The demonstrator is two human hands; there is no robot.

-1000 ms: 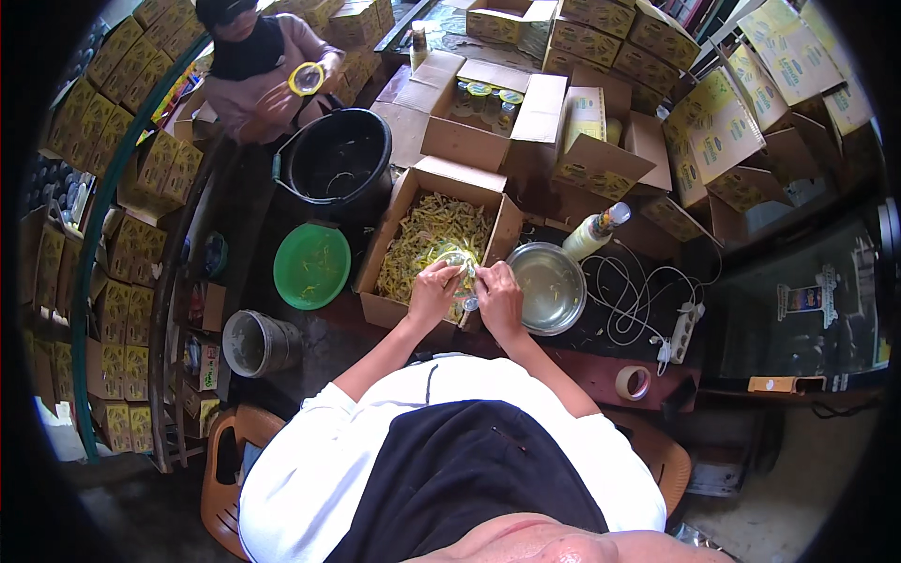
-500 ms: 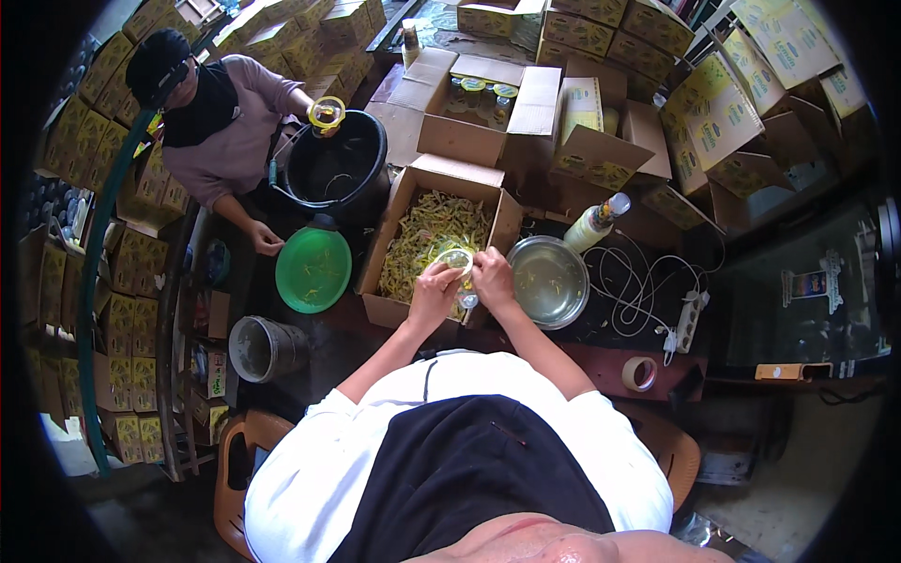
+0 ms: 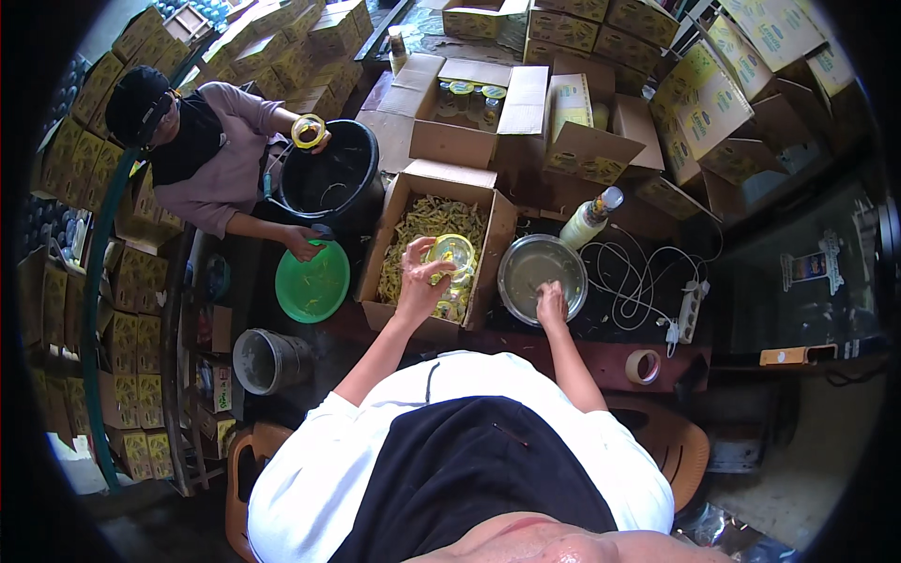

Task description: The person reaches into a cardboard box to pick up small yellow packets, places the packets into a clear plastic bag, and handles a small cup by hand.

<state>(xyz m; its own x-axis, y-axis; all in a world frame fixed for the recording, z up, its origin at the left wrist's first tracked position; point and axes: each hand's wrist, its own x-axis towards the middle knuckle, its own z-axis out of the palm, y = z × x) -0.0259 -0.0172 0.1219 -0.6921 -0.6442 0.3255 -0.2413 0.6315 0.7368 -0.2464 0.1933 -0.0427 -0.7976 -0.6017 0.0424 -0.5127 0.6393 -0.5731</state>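
Note:
My left hand (image 3: 420,280) holds a clear round plastic jar (image 3: 459,267) with a yellow rim, its fingers curled round the side. Beneath it stands an open cardboard box (image 3: 499,230) filled with crumpled yellow strips (image 3: 413,225); more jars with yellow on them show at its near end. My right hand (image 3: 552,305) reaches into a round metal bowl (image 3: 508,305) on the right, fingers closed and pointing down. What they hold, if anything, I cannot make out. Some wet yellowish bits lie in the bowl.
Across to the left, a co-worker's hand holds a yellow-rimmed jar (image 3: 307,131) by a black bucket (image 3: 374,178); the other is over a green basin (image 3: 310,286). A grey bucket (image 3: 258,361), bottle (image 3: 587,220), white cables, power strip (image 3: 693,311), tape roll (image 3: 642,367) and cartons surround me.
My right hand has left the jar and moved right into the metal bowl. My left hand keeps the jar, slightly higher. The co-worker's lower hand has moved over the green basin.

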